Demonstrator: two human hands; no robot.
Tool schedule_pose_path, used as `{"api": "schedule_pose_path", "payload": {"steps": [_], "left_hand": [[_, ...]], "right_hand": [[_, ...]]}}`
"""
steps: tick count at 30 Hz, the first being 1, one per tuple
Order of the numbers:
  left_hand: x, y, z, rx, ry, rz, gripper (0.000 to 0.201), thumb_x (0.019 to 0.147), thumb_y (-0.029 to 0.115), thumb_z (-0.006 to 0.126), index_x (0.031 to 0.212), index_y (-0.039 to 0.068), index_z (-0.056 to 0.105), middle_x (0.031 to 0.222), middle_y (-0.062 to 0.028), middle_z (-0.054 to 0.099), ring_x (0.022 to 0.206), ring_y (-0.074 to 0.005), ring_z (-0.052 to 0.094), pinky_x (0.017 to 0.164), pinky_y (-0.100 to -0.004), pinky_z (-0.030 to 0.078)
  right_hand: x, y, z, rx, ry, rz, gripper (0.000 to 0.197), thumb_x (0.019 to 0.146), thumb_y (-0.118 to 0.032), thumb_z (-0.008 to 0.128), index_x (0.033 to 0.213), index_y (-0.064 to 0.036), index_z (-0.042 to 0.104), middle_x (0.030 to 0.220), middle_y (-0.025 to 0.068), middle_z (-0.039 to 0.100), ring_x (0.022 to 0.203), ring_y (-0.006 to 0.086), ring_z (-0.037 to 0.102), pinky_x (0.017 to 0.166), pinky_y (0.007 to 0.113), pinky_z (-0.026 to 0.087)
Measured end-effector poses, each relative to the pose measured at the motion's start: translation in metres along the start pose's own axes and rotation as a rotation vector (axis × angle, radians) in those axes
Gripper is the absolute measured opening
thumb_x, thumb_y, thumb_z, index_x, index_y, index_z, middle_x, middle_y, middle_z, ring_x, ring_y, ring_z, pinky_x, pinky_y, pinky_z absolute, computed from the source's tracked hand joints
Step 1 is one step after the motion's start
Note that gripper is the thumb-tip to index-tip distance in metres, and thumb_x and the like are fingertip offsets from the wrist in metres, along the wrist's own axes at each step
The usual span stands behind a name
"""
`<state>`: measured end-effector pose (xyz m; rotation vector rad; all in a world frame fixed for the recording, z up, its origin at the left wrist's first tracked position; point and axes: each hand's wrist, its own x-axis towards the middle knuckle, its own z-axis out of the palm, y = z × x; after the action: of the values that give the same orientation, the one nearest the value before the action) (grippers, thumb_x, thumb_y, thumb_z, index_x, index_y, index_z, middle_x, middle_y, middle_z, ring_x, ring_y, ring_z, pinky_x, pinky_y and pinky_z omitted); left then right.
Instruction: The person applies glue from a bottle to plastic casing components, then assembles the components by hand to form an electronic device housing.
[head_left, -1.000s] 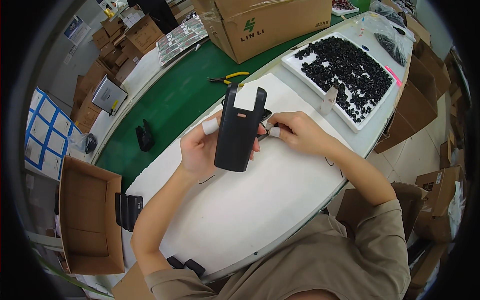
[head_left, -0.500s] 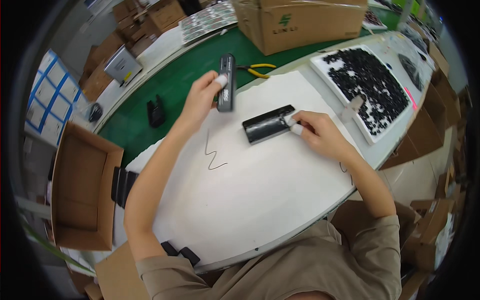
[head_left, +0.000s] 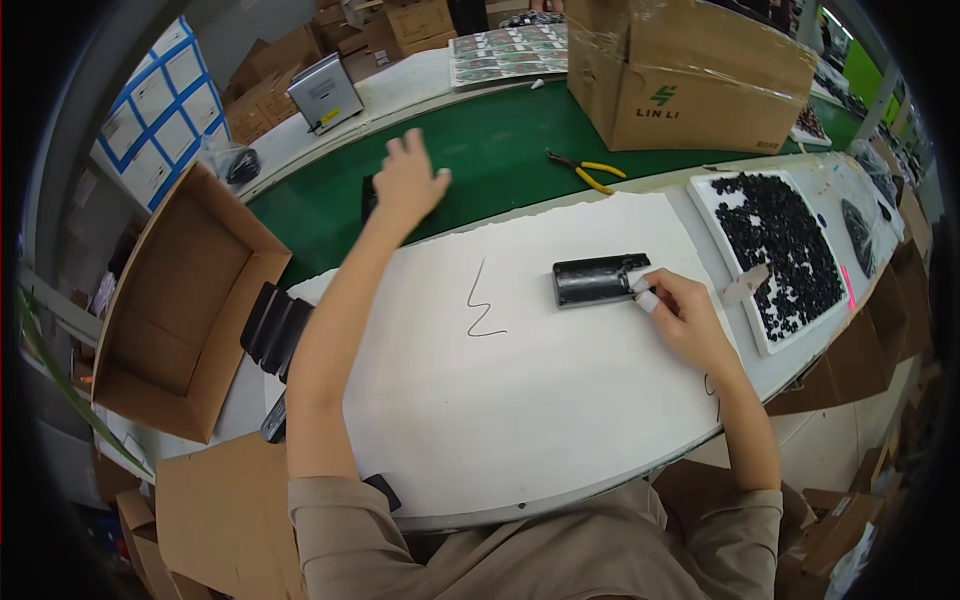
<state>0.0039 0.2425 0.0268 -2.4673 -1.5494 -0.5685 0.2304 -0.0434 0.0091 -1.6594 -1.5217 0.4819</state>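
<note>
A black, open-sided plastic housing [head_left: 597, 281] lies on the white paper [head_left: 430, 400], right of its middle. At its right end, my right hand [head_left: 682, 318] is closed with white covers on the thumb and a fingertip, gripping the housing. My left hand [head_left: 405, 185] is reached out over the green surface [head_left: 480, 165], its fingers spread and no object seen in it. Just beside and partly behind that hand is a black item [head_left: 368, 197], mostly hidden by it.
A white tray [head_left: 722, 225] of small black parts stands right. Yellow-handled pliers [head_left: 597, 176] lie on the green surface near a big carton [head_left: 690, 80]. At left are an open cardboard box [head_left: 185, 310], several black housings [head_left: 275, 328] and a dark device [head_left: 273, 418].
The dark device my left hand held is no longer seen in it; that hand has opened over the green surface. My right hand stays at the housing. The whole view has shifted.
</note>
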Motion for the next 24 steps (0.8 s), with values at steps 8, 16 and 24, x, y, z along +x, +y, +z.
{"api": "schedule_pose_path", "payload": {"steps": [8, 16, 24], "left_hand": [[-0.073, 0.136, -0.048, -0.401, -0.214, 0.837, 0.070, 0.065, 0.047, 0.065, 0.115, 0.000, 0.050, 0.103, -0.0175, 0.051, 0.099, -0.0294, 0.046, 0.082, -0.0428, 0.032], [-0.108, 0.142, -0.034, -0.468, -0.265, 0.857, 0.060, 0.066, 0.022, 0.068, 0.118, 0.002, 0.045, 0.102, -0.0131, 0.049, 0.087, -0.0272, 0.053, 0.074, -0.0382, 0.042], [-0.107, 0.142, -0.020, -0.404, 0.132, 1.064, 0.057, 0.054, 0.023, 0.072, 0.105, 0.010, 0.049, 0.094, -0.0088, 0.053, 0.071, -0.0222, 0.053, 0.056, -0.0323, 0.042]], "right_hand": [[-0.003, 0.007, -0.003, -0.027, 0.034, 0.010, 0.015, 0.075, 0.001, 0.058, 0.090, 0.0018, 0.057, 0.059, 0.0095, 0.050, 0.050, 0.0156, 0.044, 0.049, 0.028, 0.038], [-0.007, 0.000, -0.003, 0.004, 0.056, 0.026, 0.016, 0.072, -0.002, 0.060, 0.087, 0.0033, 0.062, 0.059, 0.0095, 0.054, 0.050, 0.0139, 0.048, 0.049, 0.027, 0.040], [-0.007, 0.002, -0.006, -0.084, 0.034, -0.028, 0.023, 0.068, -0.003, 0.059, 0.089, 0.0033, 0.063, 0.064, 0.0103, 0.057, 0.051, 0.0168, 0.050, 0.051, 0.028, 0.042]]}}
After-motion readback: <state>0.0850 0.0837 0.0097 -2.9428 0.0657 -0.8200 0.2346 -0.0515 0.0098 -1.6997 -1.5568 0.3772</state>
